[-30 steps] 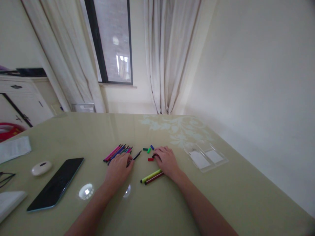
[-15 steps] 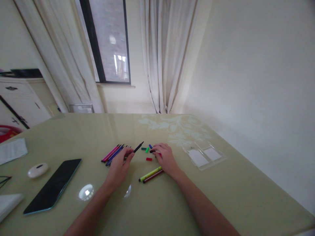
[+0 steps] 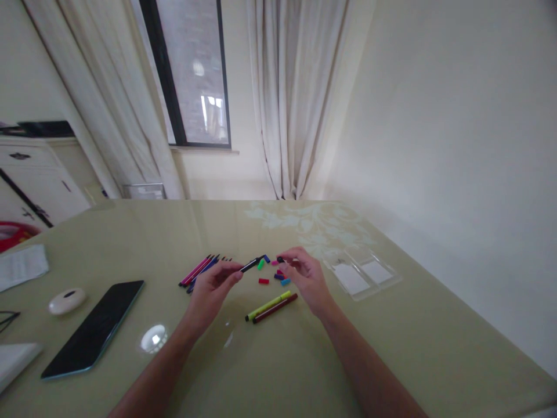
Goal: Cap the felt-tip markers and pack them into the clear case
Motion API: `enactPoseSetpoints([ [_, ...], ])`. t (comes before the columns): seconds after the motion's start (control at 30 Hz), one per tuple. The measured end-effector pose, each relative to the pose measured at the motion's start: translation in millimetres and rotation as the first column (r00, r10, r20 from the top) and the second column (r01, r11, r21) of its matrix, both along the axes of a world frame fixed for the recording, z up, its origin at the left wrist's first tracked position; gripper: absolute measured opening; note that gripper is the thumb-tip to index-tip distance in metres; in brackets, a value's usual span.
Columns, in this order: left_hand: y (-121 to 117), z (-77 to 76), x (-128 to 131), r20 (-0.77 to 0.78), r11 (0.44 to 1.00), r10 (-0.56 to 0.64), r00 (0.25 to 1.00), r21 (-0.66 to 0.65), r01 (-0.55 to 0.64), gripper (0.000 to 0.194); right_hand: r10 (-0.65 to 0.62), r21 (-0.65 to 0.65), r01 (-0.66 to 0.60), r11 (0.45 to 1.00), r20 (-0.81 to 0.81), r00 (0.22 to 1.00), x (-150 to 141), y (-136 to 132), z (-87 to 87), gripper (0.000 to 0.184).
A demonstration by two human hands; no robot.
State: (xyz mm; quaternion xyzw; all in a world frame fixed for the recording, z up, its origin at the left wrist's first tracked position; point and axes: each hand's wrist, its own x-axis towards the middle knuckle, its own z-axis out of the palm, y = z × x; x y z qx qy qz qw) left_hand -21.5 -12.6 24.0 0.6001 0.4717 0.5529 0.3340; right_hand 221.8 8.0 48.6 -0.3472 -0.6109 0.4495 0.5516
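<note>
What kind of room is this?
Probably a room in a home: curtains at a window, a white cabinet, and a table with pens and a phone.

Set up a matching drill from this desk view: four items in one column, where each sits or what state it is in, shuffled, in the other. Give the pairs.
Items:
1. black pen
2. phone
3. yellow-green pen
4. clear plastic tray

Places or states:
A. lying flat on the table beside a dark red pen
B. far right of the table, near the wall
C. held in the left hand, lifted off the table
D. screen dark, at the left of the table

Pairs: 1-C, 2-D, 3-A, 4-B
</note>
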Motion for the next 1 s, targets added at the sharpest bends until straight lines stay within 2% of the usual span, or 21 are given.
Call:
enactPoseSetpoints([
  [0.17, -0.7, -0.1, 0.2, -0.024, 1.000, -0.004, 1.000, -0.024, 0.003, 0.027, -0.023, -0.072, 0.017, 0.997, -0.089, 0.996, 0.8, 0.7, 0.4, 0.026],
  [0.37, -1.5, -2.8, 1.4, -0.077, 1.000, -0.030, 0.997, -0.005, 0.030, 0.023, 0.014, -0.063, -0.021, 0.998, -0.107, 0.994, -0.5, -0.4, 0.0, 0.028],
  [0.67, -2.8, -1.3, 3.1, -0.142, 0.998, -0.030, 0.989, 0.044, 0.037, 0.021, 0.026, -0.041, -0.026, 0.999, -0.006, 1.000, -0.7, 1.8, -7.5, 0.026],
  [0.87, -4.4, 0.6, 6.1, -0.163, 0.999, -0.013, 0.986, 0.045, 0.021, 0.022, 0.022, 0.061, -0.036, 0.998, 0.218, 0.976, 3.1, 0.4, -5.1, 0.020],
  [1.0, -4.9, -0.1, 7.9, -0.136, 1.000, -0.011, 0.991, -0.002, 0.011, 0.023, 0.009, 0.036, -0.019, 0.999, 0.259, 0.966, 6.1, 1.6, -5.7, 0.020],
])
